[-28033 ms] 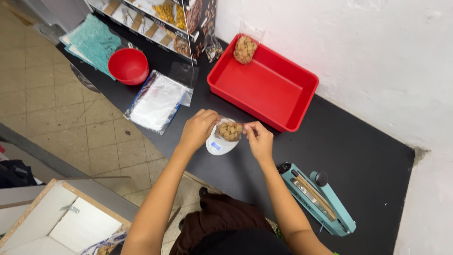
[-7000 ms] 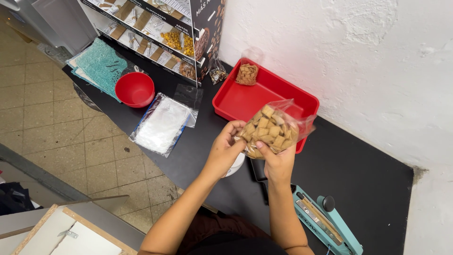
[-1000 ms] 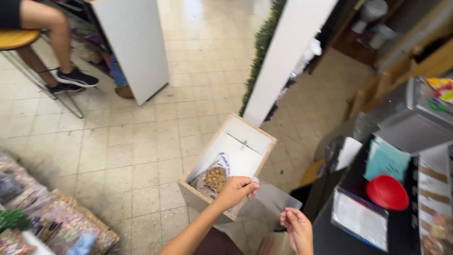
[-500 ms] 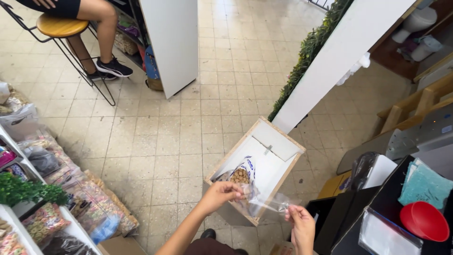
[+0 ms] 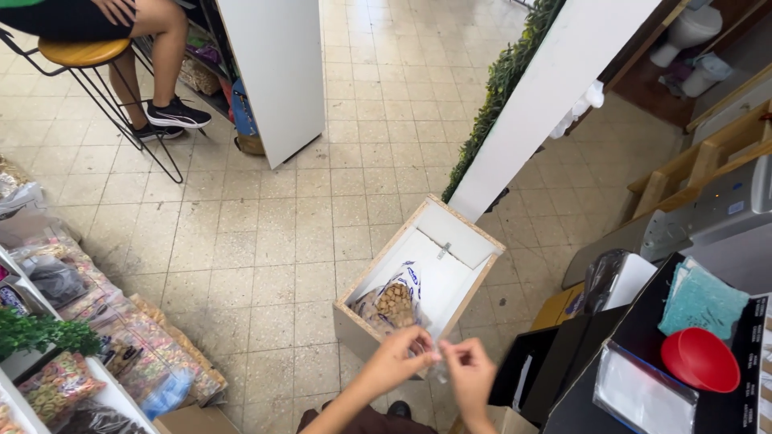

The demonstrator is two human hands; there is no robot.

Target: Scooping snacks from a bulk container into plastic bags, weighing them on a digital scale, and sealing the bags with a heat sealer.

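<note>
Underfoot, beige tiled floor (image 5: 305, 217), white-lined box (image 5: 450, 277).

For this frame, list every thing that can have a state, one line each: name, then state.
Wooden box: open at the top, standing on the tiled floor.
Snack bag: filled, lying inside the box.
Clear bag: pinched between both hands, above the box's near edge.
Left hand: fingers closed on the clear bag.
Right hand: fingers closed on the clear bag.
Red bowl: upright on the black counter; contents not visible.

Below me the tiled floor (image 5: 265, 241) carries a wooden box (image 5: 418, 281); the black desk (image 5: 643, 321) bears a red bowl (image 5: 700, 359)
</note>
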